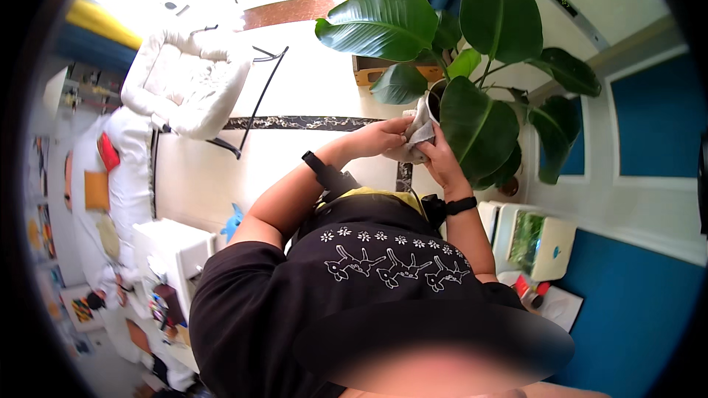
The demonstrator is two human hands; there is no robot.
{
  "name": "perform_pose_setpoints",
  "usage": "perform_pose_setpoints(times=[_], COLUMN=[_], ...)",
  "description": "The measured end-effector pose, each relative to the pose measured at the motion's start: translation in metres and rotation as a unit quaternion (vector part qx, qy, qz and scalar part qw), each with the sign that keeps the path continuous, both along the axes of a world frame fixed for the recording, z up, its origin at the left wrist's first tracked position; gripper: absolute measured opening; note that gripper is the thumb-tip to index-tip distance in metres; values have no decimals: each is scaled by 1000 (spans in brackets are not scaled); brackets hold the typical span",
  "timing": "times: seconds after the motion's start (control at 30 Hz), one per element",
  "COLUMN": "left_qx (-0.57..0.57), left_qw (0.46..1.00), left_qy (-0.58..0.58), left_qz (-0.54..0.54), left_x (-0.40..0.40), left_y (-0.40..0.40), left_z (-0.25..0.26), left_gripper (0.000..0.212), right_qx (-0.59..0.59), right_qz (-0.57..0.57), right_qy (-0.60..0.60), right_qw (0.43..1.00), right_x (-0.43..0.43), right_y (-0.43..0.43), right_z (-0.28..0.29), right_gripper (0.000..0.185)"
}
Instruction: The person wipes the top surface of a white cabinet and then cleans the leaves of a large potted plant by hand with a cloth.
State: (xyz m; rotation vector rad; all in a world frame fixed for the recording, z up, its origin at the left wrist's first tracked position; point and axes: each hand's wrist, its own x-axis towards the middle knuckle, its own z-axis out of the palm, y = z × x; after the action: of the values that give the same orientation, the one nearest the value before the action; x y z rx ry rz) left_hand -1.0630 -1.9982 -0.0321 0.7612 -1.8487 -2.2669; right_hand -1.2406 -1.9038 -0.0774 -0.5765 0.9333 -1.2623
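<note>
Both my hands grip a crumpled pale grey cloth point(420, 131) in front of my body. My left hand point(381, 137) holds it from the left, while my right hand point(441, 156) pinches its lower right part. The cloth lies against or just beside the rim of a plant pot point(433, 100), mostly hidden by leaves; whether they touch I cannot tell. A potted plant with broad green leaves point(480, 127) rises to the right, one big leaf close by my right hand.
A wooden crate point(368, 74) stands behind the plant. At the left are a white cushioned chair point(185, 88) with black legs and a white cabinet point(171, 243). A panelled wall point(652, 121) runs along the right, with boxy items point(545, 243) near my right elbow.
</note>
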Motion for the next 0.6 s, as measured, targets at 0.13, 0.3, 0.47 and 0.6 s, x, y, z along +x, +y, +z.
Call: perform_pose_setpoints(times=[0.13,0.3,0.47,0.6], left_qx=[17,54,110,69], left_qw=[999,998,984,981], left_qy=[9,-25,-93,-141], left_qz=[-34,19,106,113], left_x=[16,18,13,18], left_y=[-27,-67,-99,-136], left_z=[-6,-43,-89,-141], left_gripper=[56,48,42,46], right_qx=[80,141,168,165], right_qz=[-50,-72,-123,-120], right_qy=[-47,-79,-116,-30], right_qw=[994,984,971,978], right_x=[18,18,7,-3], right_y=[-15,-51,-91,-112], right_z=[-18,-51,-93,-132], right_gripper=[47,40,39,38])
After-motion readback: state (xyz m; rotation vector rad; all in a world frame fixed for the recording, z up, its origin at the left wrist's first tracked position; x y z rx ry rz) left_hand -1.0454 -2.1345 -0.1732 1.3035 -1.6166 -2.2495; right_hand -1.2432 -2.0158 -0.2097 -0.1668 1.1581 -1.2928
